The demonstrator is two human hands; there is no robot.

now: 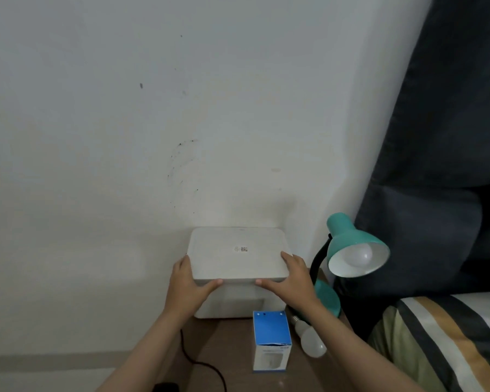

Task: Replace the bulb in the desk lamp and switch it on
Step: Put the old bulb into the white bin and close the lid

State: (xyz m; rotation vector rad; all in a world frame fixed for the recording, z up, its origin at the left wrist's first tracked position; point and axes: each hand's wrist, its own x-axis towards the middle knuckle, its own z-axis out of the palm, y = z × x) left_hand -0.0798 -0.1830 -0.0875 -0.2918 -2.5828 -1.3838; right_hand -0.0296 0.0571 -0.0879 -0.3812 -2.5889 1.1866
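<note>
My left hand (188,281) and right hand (290,275) grip the near corners of the white box (238,254), fingers spread along its sides. Right of the box stands the teal desk lamp (351,244), bulb fitted; in front lie the blue carton (271,339) and a loose bulb (310,339).

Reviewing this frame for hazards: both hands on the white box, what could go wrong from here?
1. The loose bulb lies on its side near the table's right edge, under the right forearm; a nudge could roll it off.
2. The blue bulb carton stands upright just in front of the white box; pulling the box toward the person may topple it.
3. The right hand works close to the lamp's neck; a bump could tip the lamp.
</note>
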